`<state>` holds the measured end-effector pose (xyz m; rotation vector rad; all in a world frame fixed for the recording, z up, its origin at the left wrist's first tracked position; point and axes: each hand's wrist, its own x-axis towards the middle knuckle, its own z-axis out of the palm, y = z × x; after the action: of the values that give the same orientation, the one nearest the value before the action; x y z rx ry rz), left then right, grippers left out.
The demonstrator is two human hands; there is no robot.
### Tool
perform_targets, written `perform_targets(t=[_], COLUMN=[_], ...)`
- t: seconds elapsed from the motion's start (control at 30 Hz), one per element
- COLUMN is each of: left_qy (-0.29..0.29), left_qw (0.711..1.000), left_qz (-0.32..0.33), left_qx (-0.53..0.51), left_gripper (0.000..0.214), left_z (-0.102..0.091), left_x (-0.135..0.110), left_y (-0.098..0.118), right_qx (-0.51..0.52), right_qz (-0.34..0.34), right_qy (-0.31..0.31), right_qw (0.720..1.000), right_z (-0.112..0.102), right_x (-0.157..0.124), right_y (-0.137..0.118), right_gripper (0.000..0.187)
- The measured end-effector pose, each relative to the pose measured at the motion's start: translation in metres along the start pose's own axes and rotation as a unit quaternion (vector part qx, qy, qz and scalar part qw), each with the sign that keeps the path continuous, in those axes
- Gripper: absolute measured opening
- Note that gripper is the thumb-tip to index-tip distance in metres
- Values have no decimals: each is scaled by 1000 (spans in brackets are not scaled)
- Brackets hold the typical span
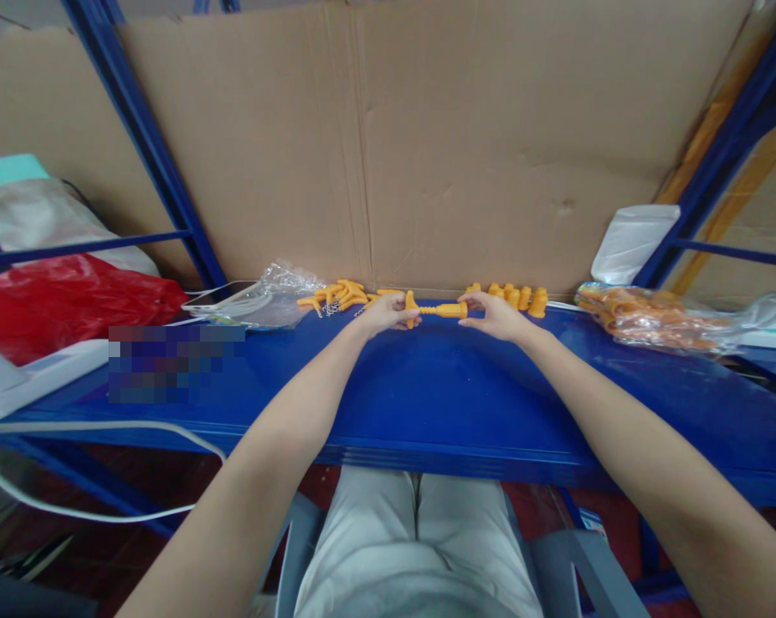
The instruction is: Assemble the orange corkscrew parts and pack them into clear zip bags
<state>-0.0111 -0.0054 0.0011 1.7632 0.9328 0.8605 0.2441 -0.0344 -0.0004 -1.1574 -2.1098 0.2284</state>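
Note:
Both my hands hold one orange plastic piece (440, 310) level above the blue shelf (427, 386), close to the cardboard back wall. My left hand (388, 312) is closed on its left end, which has a flared collar. My right hand (494, 314) pinches its thicker right end. Between the hands a thin ribbed shaft shows. Behind my left hand lies a pile of curved orange parts (340, 295) with a small metal chain. A row of upright orange parts (517, 297) stands behind my right hand.
A crumpled clear bag (275, 296) and a phone (224, 295) lie left of the parts. A clear bag of orange pieces (651, 319) sits at right, a red bag (59, 300) at far left. A white cable (98, 429) hangs off the shelf's front edge.

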Motion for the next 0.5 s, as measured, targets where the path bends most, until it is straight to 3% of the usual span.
perform_targets(t=[0.23,0.37,0.5], left_qy=[52,135,172], left_qw=[998,989,980], left_qz=[-8,-30,-41], left_qx=[33,47,92], left_gripper=[17,26,28], left_z=[8,8,4], left_x=[1,5,8], left_y=[3,-1,-7], right_qx=[-149,-212,-255], right_qz=[-10,40,99], right_qy=[-43,-67,-69], right_qw=[988,974,959], right_z=[9,13,14], right_x=[-5,-5,-6], right_y=[1,-4,-15], right_gripper=[33,29,30])
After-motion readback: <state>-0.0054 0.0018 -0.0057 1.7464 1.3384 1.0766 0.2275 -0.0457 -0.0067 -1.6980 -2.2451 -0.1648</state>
